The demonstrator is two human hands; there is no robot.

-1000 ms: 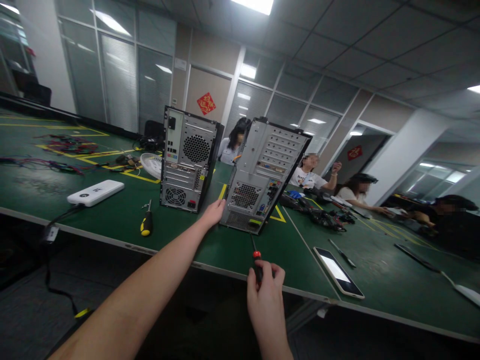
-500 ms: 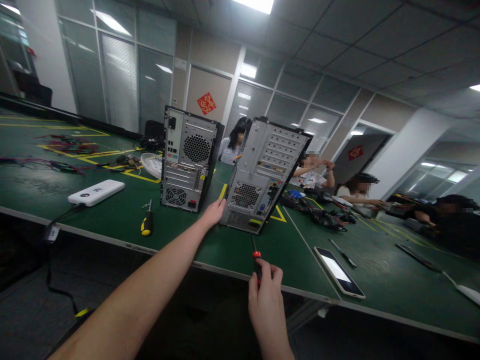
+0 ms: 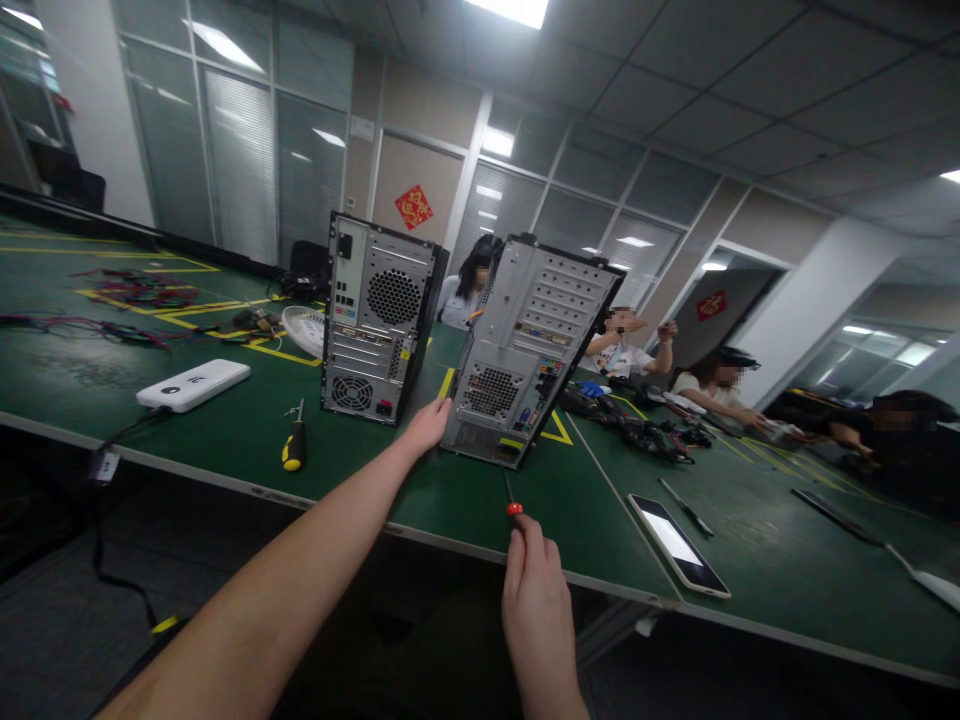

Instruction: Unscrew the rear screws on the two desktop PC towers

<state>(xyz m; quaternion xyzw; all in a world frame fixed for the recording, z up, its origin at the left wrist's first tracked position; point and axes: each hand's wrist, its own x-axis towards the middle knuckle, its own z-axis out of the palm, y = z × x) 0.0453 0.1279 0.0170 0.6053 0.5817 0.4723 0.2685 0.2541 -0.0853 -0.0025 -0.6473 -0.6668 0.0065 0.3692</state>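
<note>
Two grey-and-black computer cases stand on the green table with their backs facing me. My left hand [image 3: 431, 424] is closed on the lower left edge of the right computer case [image 3: 517, 350]; its fingertips are hidden behind that edge. In my right hand [image 3: 536, 585] is a screwdriver [image 3: 514, 509] with a red-and-black handle. Its thin shaft points up at the bottom edge of the right case, near the lower right corner. Whether the tip sits on a screw is too small to tell. The left computer case [image 3: 379, 320] is untouched.
A yellow-and-black screwdriver [image 3: 295, 445] and a white power bank [image 3: 193, 386] with a cable lie on the left. To the right are a phone [image 3: 679, 545], a slim grey tool [image 3: 686, 507] and bundled cables [image 3: 652, 435]. Several people sit across the table.
My right hand has turned on the screwdriver handle and slid up a little, covering more of it. My left hand and both cases stay put. A person at the back has moved their arms.
</note>
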